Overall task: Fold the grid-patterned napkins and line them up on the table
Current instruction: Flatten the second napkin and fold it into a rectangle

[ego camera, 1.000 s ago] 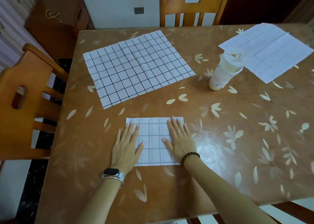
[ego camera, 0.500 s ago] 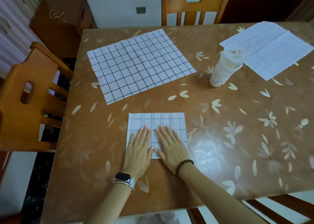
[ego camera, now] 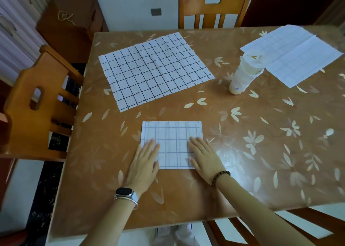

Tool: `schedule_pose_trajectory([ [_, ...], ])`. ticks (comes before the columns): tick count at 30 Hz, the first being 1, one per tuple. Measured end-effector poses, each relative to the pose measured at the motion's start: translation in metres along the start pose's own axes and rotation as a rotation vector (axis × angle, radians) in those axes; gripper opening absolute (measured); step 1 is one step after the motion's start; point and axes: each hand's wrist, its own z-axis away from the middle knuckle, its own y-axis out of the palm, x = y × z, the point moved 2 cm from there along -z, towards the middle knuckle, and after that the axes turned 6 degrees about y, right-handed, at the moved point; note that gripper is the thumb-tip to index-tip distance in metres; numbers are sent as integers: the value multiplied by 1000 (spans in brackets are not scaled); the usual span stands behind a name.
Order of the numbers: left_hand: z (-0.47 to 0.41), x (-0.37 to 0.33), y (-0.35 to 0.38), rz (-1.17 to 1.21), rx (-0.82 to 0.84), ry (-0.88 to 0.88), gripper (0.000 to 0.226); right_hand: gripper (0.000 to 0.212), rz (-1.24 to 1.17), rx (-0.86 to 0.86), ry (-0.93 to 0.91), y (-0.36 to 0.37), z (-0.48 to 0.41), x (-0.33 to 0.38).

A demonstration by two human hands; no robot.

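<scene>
A folded white napkin with a faint grid [ego camera: 172, 137] lies flat near the table's front edge. My left hand [ego camera: 144, 163] rests flat on its left side, fingers spread. On the napkin's right side my right hand [ego camera: 204, 158] presses palm down, fingers apart. Neither hand grips anything. Farther back on the left, a second napkin with bold black grid lines [ego camera: 155, 69] lies unfolded. A third napkin [ego camera: 293, 53], pale side up with visible creases, is spread at the far right corner.
A tall white plastic cup [ego camera: 244, 74] stands between the two unfolded napkins, touching the edge of the right one. The table [ego camera: 261, 152] has a brown leaf-patterned cover. Wooden chairs stand at the left [ego camera: 37, 100], the far side [ego camera: 214, 7] and the near right.
Both hands slid apart from the middle of the folded napkin to its left and right sides, staying flat on it. The napkin itself has not shifted.
</scene>
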Motion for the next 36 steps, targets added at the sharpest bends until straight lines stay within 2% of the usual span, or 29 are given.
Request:
schedule_pose_trajectory([
  [3,4,-18,-6,136,18,96,61,44,-33,-30,-155,-9,10,2],
  [6,7,-32,-4,129,33,83,65,40,-16,-21,-231,-11,22,4],
  [11,7,-44,-3,142,43,-6,66,27,3,-110,-231,-11,28,1],
  [15,4,-51,-2,142,59,-42,67,37,27,-205,-194,-8,29,-1],
  [20,-1,-58,0,92,33,-101,68,34,35,-362,-118,-15,24,3],
  [24,-9,-66,-7,32,-4,-155,64,26,29,-490,-146,-30,17,13],
  [29,-18,-69,-20,33,-78,-130,57,13,-73,-573,-230,-58,10,27],
  [30,-18,-68,-25,29,-94,-121,56,15,-125,-560,-217,-64,9,28],
  [32,-18,-69,-41,31,-130,-126,51,37,-286,-467,-88,-75,5,26],
  [36,-16,-67,-77,242,-259,-151,32,74,-649,-312,179,-87,-9,1],
])
